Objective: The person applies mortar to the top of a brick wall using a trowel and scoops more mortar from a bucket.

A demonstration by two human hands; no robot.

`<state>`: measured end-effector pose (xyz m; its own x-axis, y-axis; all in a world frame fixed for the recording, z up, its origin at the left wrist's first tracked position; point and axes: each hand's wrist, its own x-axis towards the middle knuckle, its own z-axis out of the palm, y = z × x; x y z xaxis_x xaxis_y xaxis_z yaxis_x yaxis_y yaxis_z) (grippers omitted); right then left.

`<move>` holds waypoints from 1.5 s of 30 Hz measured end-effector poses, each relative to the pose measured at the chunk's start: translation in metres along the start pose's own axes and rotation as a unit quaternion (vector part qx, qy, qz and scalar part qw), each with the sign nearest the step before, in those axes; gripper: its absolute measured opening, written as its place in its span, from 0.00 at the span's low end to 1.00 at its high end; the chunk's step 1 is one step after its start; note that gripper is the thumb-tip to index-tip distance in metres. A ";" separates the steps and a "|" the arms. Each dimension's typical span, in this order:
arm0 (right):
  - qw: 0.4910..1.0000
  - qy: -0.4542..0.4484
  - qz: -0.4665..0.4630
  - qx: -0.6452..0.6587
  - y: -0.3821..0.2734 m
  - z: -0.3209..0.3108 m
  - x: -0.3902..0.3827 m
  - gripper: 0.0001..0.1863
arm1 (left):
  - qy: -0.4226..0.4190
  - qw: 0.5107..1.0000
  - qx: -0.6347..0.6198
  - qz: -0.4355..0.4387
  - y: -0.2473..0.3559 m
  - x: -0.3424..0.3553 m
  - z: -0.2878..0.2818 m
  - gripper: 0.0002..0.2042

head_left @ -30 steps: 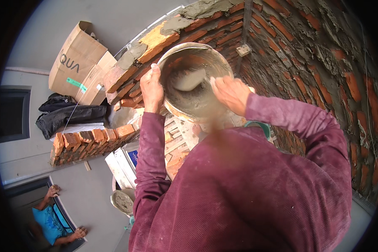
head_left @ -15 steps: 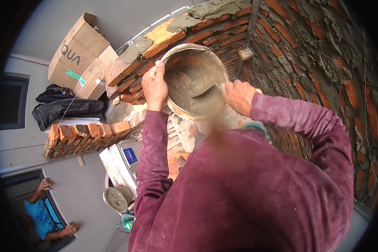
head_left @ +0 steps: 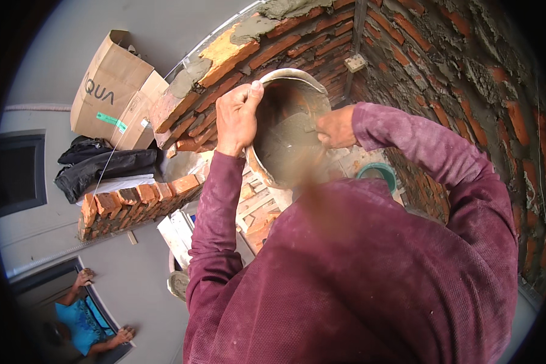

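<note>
A mortar-smeared bucket (head_left: 262, 171) is tilted in front of my chest. My left hand (head_left: 236, 120) is closed on its rim at the left side, thumb on top. My right hand (head_left: 337, 127) is closed around a trowel, its fist at the bucket's right edge. The trowel's blade (head_left: 292, 129) lies inside the bucket, coated in grey wet mortar (head_left: 282, 159). Most of the trowel's handle is hidden by my fist. A blurred brownish patch covers the bucket's near lower part.
A brick wall (head_left: 273, 51) with mortar on top stands ahead; a taller one (head_left: 467, 91) rises at right. A low brick wall (head_left: 142, 197), cardboard box (head_left: 112, 91) and dark clothes (head_left: 106, 167) are left. A green bucket (head_left: 387, 171) stands below. Someone (head_left: 82, 321) leans at a window.
My right hand has drawn slightly left and the trowel blade has turned within the bucket. My left hand and the bucket have shifted a little to the right. The view has moved too.
</note>
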<state>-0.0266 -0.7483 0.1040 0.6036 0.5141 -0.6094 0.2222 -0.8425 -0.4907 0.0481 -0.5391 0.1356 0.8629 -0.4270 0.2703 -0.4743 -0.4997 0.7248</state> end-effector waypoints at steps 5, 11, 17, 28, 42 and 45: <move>0.941 -0.043 -0.011 0.335 -0.004 0.008 -0.027 0.08 | 0.010 0.995 -0.096 -0.021 0.001 -0.004 -0.017 0.19; 0.768 -0.006 -0.236 0.595 0.034 0.091 0.023 0.09 | 0.077 0.991 0.033 0.107 0.012 -0.025 -0.007 0.08; 0.742 -0.001 -0.170 0.649 0.031 0.088 0.019 0.07 | 0.181 0.981 -0.074 0.004 -0.013 -0.053 0.026 0.16; 0.675 0.022 -0.062 0.734 0.051 0.000 -0.075 0.20 | 0.298 0.934 -0.135 -0.143 -0.103 -0.066 0.036 0.19; 0.939 0.323 -0.104 -0.061 0.108 -0.270 -0.066 0.22 | 0.333 0.887 -0.123 -0.295 -0.164 -0.154 0.036 0.14; 0.912 0.314 -0.012 -0.263 0.116 -0.259 -0.026 0.07 | 0.331 0.869 -0.098 -0.354 -0.160 -0.177 0.020 0.15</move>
<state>0.1814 -0.9015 0.2238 0.8766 0.4792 -0.0444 0.4782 -0.8777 -0.0317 -0.0327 -0.3986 -0.0408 0.8684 0.4950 -0.0293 0.1994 -0.2945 0.9346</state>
